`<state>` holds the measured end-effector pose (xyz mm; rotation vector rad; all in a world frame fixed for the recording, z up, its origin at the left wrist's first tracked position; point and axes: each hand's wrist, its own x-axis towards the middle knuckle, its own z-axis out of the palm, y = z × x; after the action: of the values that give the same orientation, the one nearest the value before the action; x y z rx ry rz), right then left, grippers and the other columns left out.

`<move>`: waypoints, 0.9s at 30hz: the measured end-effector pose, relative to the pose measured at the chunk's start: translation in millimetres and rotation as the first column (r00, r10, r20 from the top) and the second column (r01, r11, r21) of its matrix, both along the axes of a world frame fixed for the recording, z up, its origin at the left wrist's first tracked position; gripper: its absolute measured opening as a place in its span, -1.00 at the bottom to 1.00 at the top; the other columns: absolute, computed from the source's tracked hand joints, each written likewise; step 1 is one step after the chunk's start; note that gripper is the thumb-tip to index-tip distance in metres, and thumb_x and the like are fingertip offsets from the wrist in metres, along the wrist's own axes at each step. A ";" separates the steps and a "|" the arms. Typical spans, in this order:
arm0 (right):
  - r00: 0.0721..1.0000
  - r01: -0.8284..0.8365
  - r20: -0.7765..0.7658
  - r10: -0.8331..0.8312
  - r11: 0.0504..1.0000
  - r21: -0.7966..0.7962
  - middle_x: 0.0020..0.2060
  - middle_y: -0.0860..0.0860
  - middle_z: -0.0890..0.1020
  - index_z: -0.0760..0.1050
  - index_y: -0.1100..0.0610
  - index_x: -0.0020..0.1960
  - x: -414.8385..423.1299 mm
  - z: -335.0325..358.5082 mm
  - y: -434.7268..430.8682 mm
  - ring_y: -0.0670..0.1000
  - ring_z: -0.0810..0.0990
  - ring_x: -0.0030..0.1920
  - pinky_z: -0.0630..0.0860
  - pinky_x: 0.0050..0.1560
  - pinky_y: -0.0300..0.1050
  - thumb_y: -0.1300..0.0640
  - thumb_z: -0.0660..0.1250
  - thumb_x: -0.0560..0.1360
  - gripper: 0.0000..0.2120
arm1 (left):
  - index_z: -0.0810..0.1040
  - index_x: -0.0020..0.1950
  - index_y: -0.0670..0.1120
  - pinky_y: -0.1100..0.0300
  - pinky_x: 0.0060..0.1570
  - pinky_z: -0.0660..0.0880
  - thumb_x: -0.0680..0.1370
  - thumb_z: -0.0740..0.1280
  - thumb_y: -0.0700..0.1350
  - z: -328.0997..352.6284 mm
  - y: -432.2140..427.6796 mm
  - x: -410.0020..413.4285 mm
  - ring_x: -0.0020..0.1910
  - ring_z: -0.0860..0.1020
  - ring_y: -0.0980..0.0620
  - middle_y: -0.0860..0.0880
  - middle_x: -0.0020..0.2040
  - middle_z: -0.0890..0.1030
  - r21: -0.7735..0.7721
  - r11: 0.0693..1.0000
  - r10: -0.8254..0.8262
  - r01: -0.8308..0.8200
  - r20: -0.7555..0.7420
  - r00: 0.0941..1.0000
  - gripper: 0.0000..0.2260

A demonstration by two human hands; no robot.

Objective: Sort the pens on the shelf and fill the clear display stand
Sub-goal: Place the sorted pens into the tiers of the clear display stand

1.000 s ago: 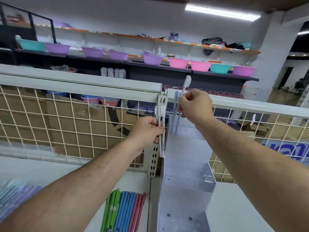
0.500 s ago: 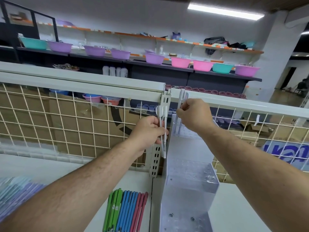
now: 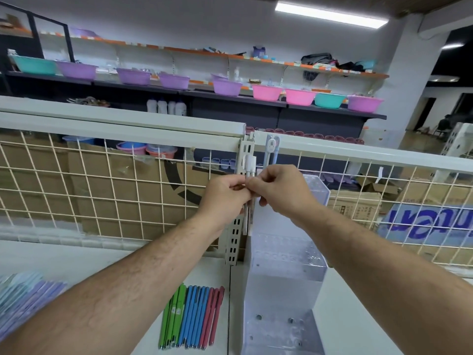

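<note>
Pens (image 3: 248, 165) pinched, left hand (image 3: 225, 198), right hand (image 3: 281, 191)

white wall (image 3: 230, 21) | lit ceiling strip light (image 3: 330, 14) | wall shelves (image 3: 320, 108) with coloured basins (image 3: 267, 92) | wire grid panel (image 3: 102, 188)

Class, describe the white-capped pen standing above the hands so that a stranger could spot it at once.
Find the clear display stand on the white shelf. Just above the right hand, two pens stand upright, crossing the white top rail. The white-capped pen is the left one, its cap bearing small dark marks; its neighbour is a pale blue pen.
</note>
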<state>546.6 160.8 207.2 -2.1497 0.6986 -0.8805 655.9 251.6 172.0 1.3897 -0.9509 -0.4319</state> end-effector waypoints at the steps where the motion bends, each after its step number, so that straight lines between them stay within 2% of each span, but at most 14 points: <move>1: 1.000 0.002 0.023 -0.003 0.999 0.034 -0.38 0.12 0.67 0.55 0.25 -0.24 -1.6 -0.9 0.0 -0.05 0.60 -0.45 0.38 -0.54 -0.30 0.03 0.51 0.48 -0.68 | 0.70 -0.07 0.11 0.28 -0.36 0.49 0.56 0.37 -0.24 -1.1 0.4 -2.3 -0.37 0.56 0.18 0.01 -0.29 0.68 -0.008 1.000 0.001 0.000 0.036 0.999 -0.75; 4: 0.999 0.037 0.036 -0.040 0.997 0.063 -0.42 0.09 0.66 0.55 0.30 -0.20 -6.8 -2.6 0.0 -0.05 0.62 -0.46 0.39 -0.54 -0.30 0.01 0.53 0.47 -0.64 | 0.69 -0.06 0.16 0.29 -0.37 0.46 0.58 0.35 -0.22 -3.9 0.8 -9.3 -0.41 0.53 0.20 0.07 -0.33 0.66 -0.012 1.000 0.001 0.001 0.163 0.987 -0.74; 7: 0.998 0.063 0.007 -0.064 0.997 0.053 -0.47 0.02 0.65 0.57 0.22 -0.23 -11.0 -1.8 -0.4 -0.14 0.56 -0.52 0.37 -0.55 -0.35 0.01 0.53 0.46 -0.70 | 0.69 -0.07 0.11 0.32 -0.38 0.44 0.59 0.34 -0.25 -5.8 0.6 -14.1 -0.42 0.51 0.20 0.07 -0.33 0.65 -0.007 1.000 -0.027 0.028 0.179 0.984 -0.73; 11: 0.994 0.103 -0.055 -0.099 0.992 0.070 -0.48 0.03 0.64 0.60 0.27 -0.18 -15.9 0.9 -0.5 -0.17 0.51 -0.57 0.34 -0.58 -0.37 0.17 0.47 0.45 -0.85 | 0.63 0.26 -0.09 0.19 -0.36 0.46 0.59 0.30 -0.33 -8.5 -2.0 -17.3 -0.40 0.48 0.09 -0.06 -0.23 0.65 0.035 0.996 -0.088 0.084 0.127 0.988 -0.70; 14: 0.990 0.134 -0.055 -0.130 0.986 0.094 -0.47 0.06 0.63 0.58 0.31 -0.16 -18.0 1.8 -0.3 -0.17 0.47 -0.60 0.32 -0.60 -0.34 0.20 0.42 0.44 -0.86 | 0.58 0.35 -0.09 0.20 -0.38 0.51 0.61 0.27 -0.33 -8.5 -3.8 -20.8 -0.41 0.51 0.09 -0.12 -0.17 0.66 0.039 0.996 -0.090 0.086 0.114 0.989 -0.66; 18: 0.990 0.141 -0.042 -0.137 0.982 0.124 -0.50 0.07 0.62 0.55 0.35 -0.14 -19.5 2.6 -0.6 -0.10 0.50 -0.56 0.37 -0.58 -0.27 0.19 0.40 0.45 -0.80 | 0.62 0.30 -0.01 0.27 -0.42 0.51 0.61 0.27 -0.32 -7.1 -6.1 -26.8 -0.40 0.59 0.16 0.09 -0.25 0.69 -0.015 0.999 -0.044 0.044 0.033 0.998 -0.65; 21: 0.995 0.100 -0.017 -0.099 0.982 0.161 -0.45 0.09 0.64 0.54 0.39 -0.08 -22.0 3.2 -0.3 -0.04 0.62 -0.48 0.43 -0.56 -0.22 0.23 0.39 0.46 -0.81 | 0.59 0.27 0.04 0.27 -0.39 0.52 0.58 0.31 -0.35 -5.1 -7.8 -27.5 -0.25 0.69 0.09 0.04 -0.17 0.73 -0.039 0.997 -0.072 0.068 -0.088 0.994 -0.63; 24: 0.999 0.051 -0.010 -0.050 0.987 0.153 -0.37 0.14 0.68 0.54 0.37 -0.07 -23.8 3.1 0.4 0.00 0.67 -0.41 0.46 -0.53 -0.21 0.20 0.44 0.47 -0.79 | 0.61 0.14 0.04 0.25 -0.36 0.52 0.55 0.34 -0.38 -3.7 -6.9 -24.9 -0.25 0.68 0.09 0.00 -0.16 0.74 -0.051 0.994 -0.108 0.101 -0.156 0.982 -0.66; 27: 0.998 0.055 -0.028 -0.052 0.991 0.124 -0.37 0.14 0.69 0.54 0.35 -0.09 -23.2 4.2 -0.3 0.00 0.67 -0.41 0.49 -0.51 -0.21 0.20 0.44 0.49 -0.81 | 0.67 0.04 -0.08 0.26 -0.35 0.51 0.53 0.36 -0.38 -3.1 -7.3 -24.1 -0.26 0.65 0.10 -0.06 -0.20 0.72 -0.039 0.989 -0.149 0.144 -0.203 0.968 -0.77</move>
<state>523.4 160.5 211.4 -2.0424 0.8059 -0.8173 631.8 244.2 169.0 1.2305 -0.8877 -0.6607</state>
